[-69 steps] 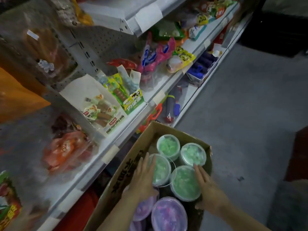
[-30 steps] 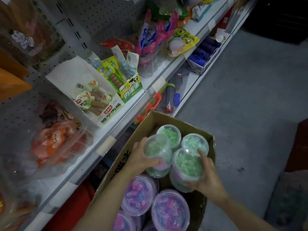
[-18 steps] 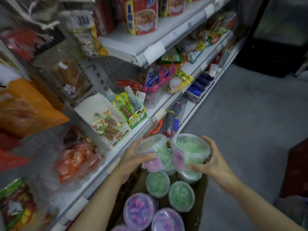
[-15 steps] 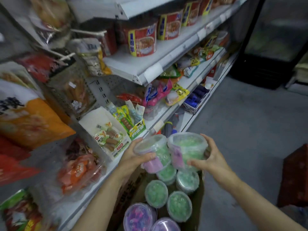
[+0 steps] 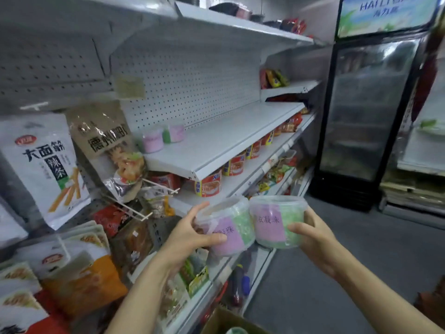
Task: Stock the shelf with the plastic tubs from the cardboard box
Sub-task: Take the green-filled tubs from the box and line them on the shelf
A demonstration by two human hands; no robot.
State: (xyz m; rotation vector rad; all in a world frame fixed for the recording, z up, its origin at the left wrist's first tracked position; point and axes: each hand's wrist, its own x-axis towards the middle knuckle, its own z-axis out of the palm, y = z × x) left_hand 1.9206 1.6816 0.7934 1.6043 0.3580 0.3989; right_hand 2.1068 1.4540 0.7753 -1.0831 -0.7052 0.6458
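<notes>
My left hand (image 5: 190,235) grips a clear plastic tub of green beads (image 5: 228,225) with a purple label, tilted a little. My right hand (image 5: 310,235) holds a second green tub (image 5: 277,220) upright beside it; the two tubs touch. Both are raised at chest height in front of the shelving. Two tubs (image 5: 161,138) with purple labels stand at the left back of a mostly bare white shelf (image 5: 224,143) above and to the left of my hands. Only a corner of the cardboard box (image 5: 224,321) shows at the bottom edge.
Red instant-food cups (image 5: 209,184) line the shelf below the white one. Snack bags (image 5: 45,165) hang on hooks at the left. A black glass-door fridge (image 5: 366,112) stands at the aisle's end. Grey floor (image 5: 361,261) lies to the right.
Both hands lifted a green tub each out of the box and raised them. My view swung up from the box to the upper shelves.
</notes>
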